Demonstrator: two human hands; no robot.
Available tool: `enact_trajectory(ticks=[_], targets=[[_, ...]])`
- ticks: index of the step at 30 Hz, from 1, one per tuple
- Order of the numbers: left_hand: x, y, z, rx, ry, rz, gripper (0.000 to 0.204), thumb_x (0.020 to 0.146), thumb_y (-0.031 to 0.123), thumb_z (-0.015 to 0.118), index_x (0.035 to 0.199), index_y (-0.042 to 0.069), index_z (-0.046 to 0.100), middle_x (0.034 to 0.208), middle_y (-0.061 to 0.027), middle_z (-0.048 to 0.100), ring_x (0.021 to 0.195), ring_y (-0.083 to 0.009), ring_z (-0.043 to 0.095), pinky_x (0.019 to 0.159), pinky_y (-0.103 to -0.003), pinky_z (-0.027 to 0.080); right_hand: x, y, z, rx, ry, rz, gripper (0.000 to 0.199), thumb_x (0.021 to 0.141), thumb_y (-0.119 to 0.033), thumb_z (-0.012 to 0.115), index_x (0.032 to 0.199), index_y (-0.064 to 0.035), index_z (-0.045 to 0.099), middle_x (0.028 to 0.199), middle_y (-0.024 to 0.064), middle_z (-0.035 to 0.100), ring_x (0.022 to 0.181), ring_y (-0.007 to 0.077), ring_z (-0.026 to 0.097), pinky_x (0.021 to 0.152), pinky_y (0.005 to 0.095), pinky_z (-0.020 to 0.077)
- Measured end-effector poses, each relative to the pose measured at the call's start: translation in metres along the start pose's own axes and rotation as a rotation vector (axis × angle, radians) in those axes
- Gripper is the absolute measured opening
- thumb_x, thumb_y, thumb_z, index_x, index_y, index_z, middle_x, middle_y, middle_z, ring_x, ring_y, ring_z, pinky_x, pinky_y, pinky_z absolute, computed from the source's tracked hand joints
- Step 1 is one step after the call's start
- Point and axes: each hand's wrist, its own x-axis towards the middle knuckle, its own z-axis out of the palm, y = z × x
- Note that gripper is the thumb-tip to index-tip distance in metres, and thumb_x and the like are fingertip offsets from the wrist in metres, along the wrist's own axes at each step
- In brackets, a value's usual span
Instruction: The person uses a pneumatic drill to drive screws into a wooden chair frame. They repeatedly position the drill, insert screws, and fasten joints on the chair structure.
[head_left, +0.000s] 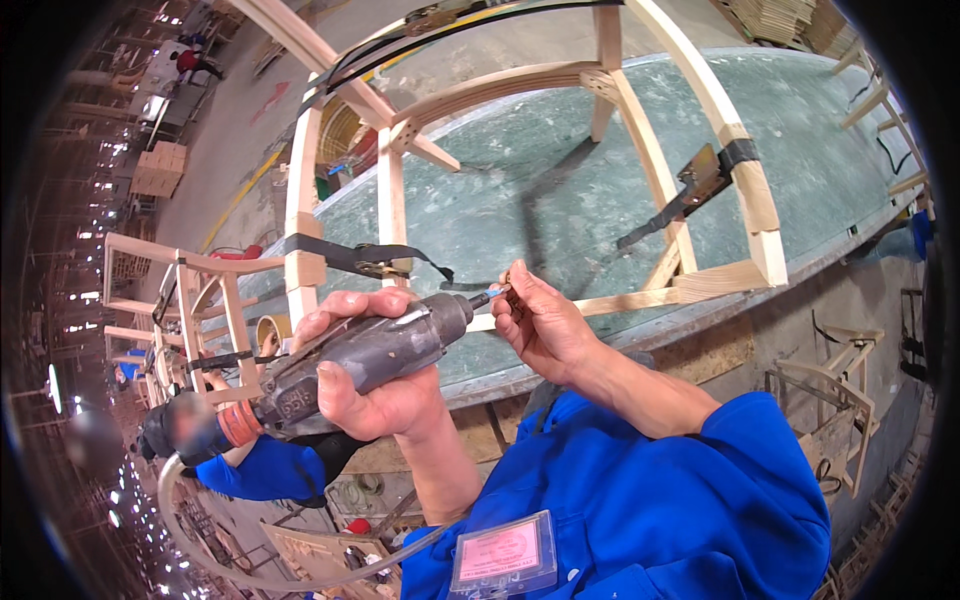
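Driver is wrapped by the left hand, fingers over the top of the body, thumb along the near side; held sideways, presumably so the bit is aimed at the other hand. At the bit's tip, small brownish pieces are pinched in the fingertips of the right hand; likely screws, too small to confirm. Hands are kept close together, probably so bit and piece can be lined up by feel and sight. Hose is looped below and left of the left hand, slack enough, it seems, not to drag on the tool.

Wooden frame is stood on the counter just beyond both hands, its near rail passing behind the right one. Its posts are wrapped by a strap ahead of the left hand and another strap ahead-right of the right, presumably so the joints are kept tight.
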Motion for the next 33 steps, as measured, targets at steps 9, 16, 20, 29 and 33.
enact_trajectory(ticks=[9, 16, 20, 29, 33], targets=[[0.024, -0.014, -0.021, 0.006, 0.011, 0.022, 0.040, 0.086, 0.038, 0.059, 0.113, 0.007, 0.061, 0.101, -0.0137, 0.064, 0.080, -0.0289, 0.065, 0.077, -0.045, 0.052, 0.034, 0.004, 0.004, 0.092, 0.041, 0.087, 0.023, 0.096, -0.029, 0.067, 0.095, -0.0070, 0.060, 0.090, 0.0044, 0.066, 0.082, 0.0115, 0.069, 0.074, 0.0221, 0.0615], [0.059, -0.047, -0.010, 0.097, -0.037, -0.096, 0.038, 0.084, 0.037, 0.062, 0.108, 0.007, 0.060, 0.099, -0.0138, 0.064, 0.078, -0.0288, 0.064, 0.077, -0.045, 0.051, 0.056, -0.018, -0.004, 0.221, 0.055, 0.144, 0.025, 0.097, -0.031, 0.065, 0.091, -0.0064, 0.064, 0.086, 0.0039, 0.068, 0.078, 0.0113, 0.068, 0.074, 0.0210, 0.0604], [0.098, -0.069, -0.010, 0.106, -0.028, -0.284, 0.032, 0.088, 0.034, 0.060, 0.103, 0.006, 0.061, 0.096, -0.0129, 0.063, 0.079, -0.0268, 0.062, 0.074, -0.042, 0.052, 0.036, -0.005, -0.029, -0.075, -0.107, 0.201, 0.029, 0.099, -0.034, 0.062, 0.092, -0.0060, 0.064, 0.085, 0.0028, 0.067, 0.071, 0.0088, 0.064, 0.066, 0.0198, 0.0563], [0.166, -0.160, -0.037, 0.513, -0.187, -0.854, 0.031, 0.088, 0.030, 0.072, 0.093, 0.002, 0.059, 0.078, -0.0147, 0.066, 0.059, -0.0242, 0.067, 0.053, -0.035, 0.055, 0.056, 0.065, -0.175, -0.497, 0.209, 0.495, 0.024, 0.099, -0.029, 0.064, 0.091, -0.0066, 0.064, 0.078, 0.0009, 0.060, 0.058, 0.0084, 0.053, 0.051, 0.0222, 0.0432], [0.154, -0.197, -0.069, 0.722, -0.202, -1.027, 0.032, 0.086, 0.032, 0.075, 0.092, 0.004, 0.060, 0.073, -0.0108, 0.065, 0.053, -0.0208, 0.065, 0.049, -0.033, 0.052, 0.139, 0.066, -0.134, -0.755, 0.095, 0.359, 0.034, 0.099, -0.045, 0.061, 0.092, -0.0117, 0.065, 0.077, -0.0036, 0.052, 0.068, 0.0070, 0.047, 0.064, 0.0247, 0.0420]])
